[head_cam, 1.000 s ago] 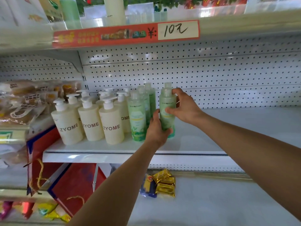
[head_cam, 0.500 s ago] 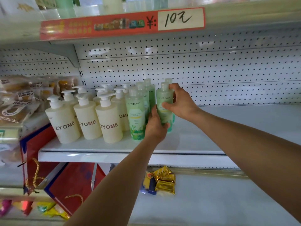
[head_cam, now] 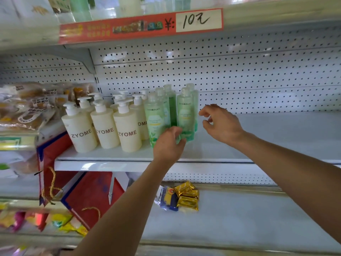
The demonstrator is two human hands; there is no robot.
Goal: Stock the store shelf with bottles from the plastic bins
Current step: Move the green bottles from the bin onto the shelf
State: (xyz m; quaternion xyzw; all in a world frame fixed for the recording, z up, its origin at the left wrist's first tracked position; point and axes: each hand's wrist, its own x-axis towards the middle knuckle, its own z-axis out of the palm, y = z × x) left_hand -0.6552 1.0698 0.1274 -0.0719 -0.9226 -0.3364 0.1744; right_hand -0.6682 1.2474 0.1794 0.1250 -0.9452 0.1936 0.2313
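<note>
Standing upright on the white shelf (head_cam: 114, 164), head view: green bottles (head_cam: 186, 115) packed in two short rows, just beside cream pump bottles (head_cam: 127, 133) on their left. Left hand (head_cam: 168, 143) is at the base of the front right green bottle; fingers hidden behind the hand, so cannot tell if they clamp it or only touch. Right hand (head_cam: 221, 124) hangs just beside that bottle, fingers loosely curled and apart, holding nothing. Risk, my guess: tall narrow bottles standing tight together, so a knock from either hand could tip one and topple its neighbours, maybe off the shelf edge onto the gold packets (head_cam: 187, 195) below. Bins not in view.
</note>
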